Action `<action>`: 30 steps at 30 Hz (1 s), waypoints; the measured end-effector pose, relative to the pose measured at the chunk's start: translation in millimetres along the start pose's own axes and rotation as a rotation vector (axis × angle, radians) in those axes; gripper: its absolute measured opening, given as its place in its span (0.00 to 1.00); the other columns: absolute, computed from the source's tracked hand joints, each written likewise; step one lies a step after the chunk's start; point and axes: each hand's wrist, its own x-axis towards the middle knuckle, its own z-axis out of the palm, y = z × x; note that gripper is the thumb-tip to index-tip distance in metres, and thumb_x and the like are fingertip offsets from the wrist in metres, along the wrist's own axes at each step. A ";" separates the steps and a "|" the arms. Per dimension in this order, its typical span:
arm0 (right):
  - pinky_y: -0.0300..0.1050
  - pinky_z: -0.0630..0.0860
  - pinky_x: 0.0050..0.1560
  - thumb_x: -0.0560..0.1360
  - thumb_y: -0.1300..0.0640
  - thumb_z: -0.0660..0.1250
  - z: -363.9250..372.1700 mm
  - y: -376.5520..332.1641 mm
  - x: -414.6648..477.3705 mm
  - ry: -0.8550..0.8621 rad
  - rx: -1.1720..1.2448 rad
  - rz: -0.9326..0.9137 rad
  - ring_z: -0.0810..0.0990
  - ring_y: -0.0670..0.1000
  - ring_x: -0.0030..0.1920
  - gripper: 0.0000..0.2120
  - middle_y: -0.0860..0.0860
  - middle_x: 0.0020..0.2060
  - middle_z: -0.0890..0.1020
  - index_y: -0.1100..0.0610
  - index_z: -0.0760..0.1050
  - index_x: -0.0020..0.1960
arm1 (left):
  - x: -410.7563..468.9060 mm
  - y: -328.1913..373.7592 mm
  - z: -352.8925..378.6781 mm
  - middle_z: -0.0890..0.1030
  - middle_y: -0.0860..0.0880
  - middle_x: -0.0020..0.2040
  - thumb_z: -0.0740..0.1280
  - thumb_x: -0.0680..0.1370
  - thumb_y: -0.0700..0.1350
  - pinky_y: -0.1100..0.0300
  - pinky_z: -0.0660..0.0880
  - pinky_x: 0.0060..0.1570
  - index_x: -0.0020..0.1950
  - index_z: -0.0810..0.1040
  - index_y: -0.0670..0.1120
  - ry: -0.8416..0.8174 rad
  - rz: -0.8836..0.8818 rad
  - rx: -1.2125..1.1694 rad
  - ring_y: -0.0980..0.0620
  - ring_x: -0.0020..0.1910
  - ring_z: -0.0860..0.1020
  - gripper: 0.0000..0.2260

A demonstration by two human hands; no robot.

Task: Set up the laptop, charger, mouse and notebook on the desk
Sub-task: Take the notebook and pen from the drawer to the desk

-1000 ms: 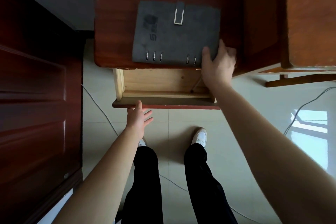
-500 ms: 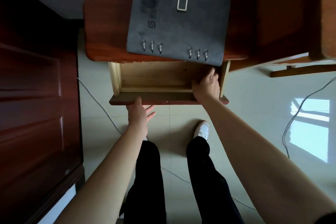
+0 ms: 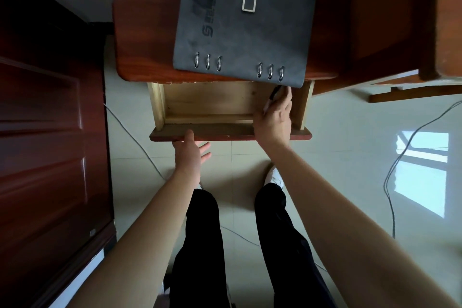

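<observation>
The notebook (image 3: 243,25) has a matt grey cover, suede-like, with shiny metal rings and a metal clasp. Beneath it the desk (image 3: 145,40) is reddish varnished wood with a soft sheen. Below the desk edge, the drawer (image 3: 207,102) is pale, unfinished-looking wood. The floor (image 3: 350,157) looks like glossy tile, reflecting a window.

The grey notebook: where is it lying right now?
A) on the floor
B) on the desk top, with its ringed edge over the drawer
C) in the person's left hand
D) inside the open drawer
B: the notebook lies flat on the desk, its ringed edge overhanging the open drawer.
</observation>
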 end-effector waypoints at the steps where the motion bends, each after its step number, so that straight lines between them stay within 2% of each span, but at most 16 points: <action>1: 0.48 0.69 0.47 0.81 0.59 0.59 -3.8 -1.2 -9.5 0.019 0.029 -0.011 0.76 0.61 0.56 0.31 0.59 0.68 0.69 0.57 0.49 0.80 | -2.0 0.1 -0.2 0.73 0.46 0.72 0.56 0.84 0.53 0.53 0.76 0.57 0.73 0.63 0.50 0.005 0.014 0.015 0.44 0.63 0.79 0.18; 4: 0.43 0.64 0.47 0.76 0.62 0.61 -13.8 -1.0 -32.6 0.110 0.225 0.020 0.70 0.51 0.55 0.29 0.55 0.61 0.73 0.56 0.59 0.76 | -5.4 1.3 -2.5 0.75 0.46 0.71 0.56 0.84 0.54 0.54 0.77 0.54 0.74 0.63 0.49 0.000 0.022 0.055 0.46 0.60 0.81 0.20; 6: 0.42 0.64 0.45 0.76 0.62 0.59 -16.7 6.8 -48.7 0.126 0.334 0.083 0.71 0.52 0.53 0.20 0.53 0.56 0.74 0.55 0.64 0.68 | -7.3 3.0 -3.8 0.77 0.46 0.69 0.55 0.84 0.55 0.54 0.77 0.52 0.75 0.62 0.49 -0.001 0.026 0.090 0.47 0.58 0.82 0.21; 8: 0.42 0.61 0.43 0.79 0.59 0.56 -16.2 18.1 -63.3 0.084 0.357 0.214 0.71 0.53 0.48 0.09 0.49 0.50 0.74 0.50 0.64 0.58 | -7.7 4.5 -4.4 0.78 0.44 0.65 0.56 0.84 0.54 0.51 0.80 0.54 0.73 0.64 0.48 0.009 0.037 0.084 0.47 0.55 0.82 0.19; 10: 0.44 0.61 0.44 0.83 0.55 0.54 -13.6 32.2 -72.9 0.001 0.338 0.336 0.73 0.56 0.47 0.01 0.49 0.45 0.73 0.50 0.63 0.54 | -7.1 5.2 -4.2 0.79 0.43 0.62 0.57 0.84 0.54 0.50 0.81 0.51 0.68 0.67 0.48 0.017 0.044 0.068 0.46 0.54 0.83 0.16; 12: 0.47 0.65 0.46 0.84 0.53 0.53 -9.9 45.3 -76.5 -0.068 0.338 0.376 0.75 0.59 0.49 0.06 0.52 0.45 0.75 0.55 0.65 0.54 | -5.2 3.8 -3.8 0.80 0.43 0.60 0.57 0.84 0.54 0.50 0.81 0.49 0.64 0.68 0.49 0.012 0.051 0.077 0.46 0.53 0.83 0.13; 16: 0.48 0.66 0.49 0.85 0.54 0.53 -7.4 58.5 -72.9 -0.068 0.372 0.388 0.74 0.61 0.52 0.12 0.60 0.54 0.76 0.62 0.68 0.58 | 0.9 -4.6 -6.5 0.81 0.44 0.59 0.57 0.84 0.56 0.48 0.81 0.50 0.66 0.67 0.49 0.019 0.096 0.123 0.46 0.53 0.83 0.14; 19: 0.58 0.70 0.61 0.85 0.57 0.53 -11.8 59.0 -68.0 -0.088 0.304 0.285 0.72 0.61 0.55 0.14 0.62 0.58 0.72 0.66 0.68 0.63 | 1.1 -6.3 -8.1 0.79 0.45 0.62 0.59 0.84 0.54 0.50 0.82 0.51 0.68 0.68 0.46 0.041 0.139 0.100 0.47 0.53 0.84 0.17; 21: 0.62 0.70 0.63 0.85 0.58 0.53 -12.8 57.8 -66.2 -0.091 0.293 0.225 0.69 0.57 0.54 0.14 0.59 0.56 0.70 0.67 0.67 0.64 | -1.8 -7.2 -7.7 0.76 0.49 0.63 0.60 0.83 0.53 0.53 0.82 0.48 0.67 0.69 0.46 0.074 0.183 0.085 0.50 0.52 0.84 0.16; 24: 0.61 0.74 0.60 0.85 0.60 0.54 -15.8 46.3 -69.5 -0.038 0.358 0.151 0.67 0.49 0.50 0.12 0.53 0.54 0.68 0.66 0.68 0.63 | -13.9 -3.9 -1.9 0.73 0.52 0.61 0.60 0.83 0.54 0.59 0.81 0.42 0.69 0.67 0.47 0.126 0.264 0.054 0.53 0.51 0.84 0.17; 28: 0.63 0.74 0.62 0.84 0.57 0.53 -20.0 24.7 -74.6 0.036 0.489 0.052 0.72 0.59 0.59 0.13 0.58 0.64 0.68 0.60 0.67 0.65 | -30.4 10.0 8.2 0.73 0.52 0.64 0.59 0.84 0.54 0.58 0.83 0.44 0.78 0.59 0.46 0.129 0.293 -0.050 0.53 0.52 0.84 0.25; 30: 0.64 0.73 0.63 0.82 0.52 0.52 -26.8 10.0 -65.9 0.080 0.529 0.064 0.73 0.64 0.60 0.12 0.59 0.65 0.70 0.51 0.67 0.64 | -34.7 20.8 9.3 0.72 0.51 0.68 0.59 0.84 0.52 0.59 0.83 0.44 0.79 0.58 0.47 0.101 0.326 -0.064 0.53 0.54 0.83 0.25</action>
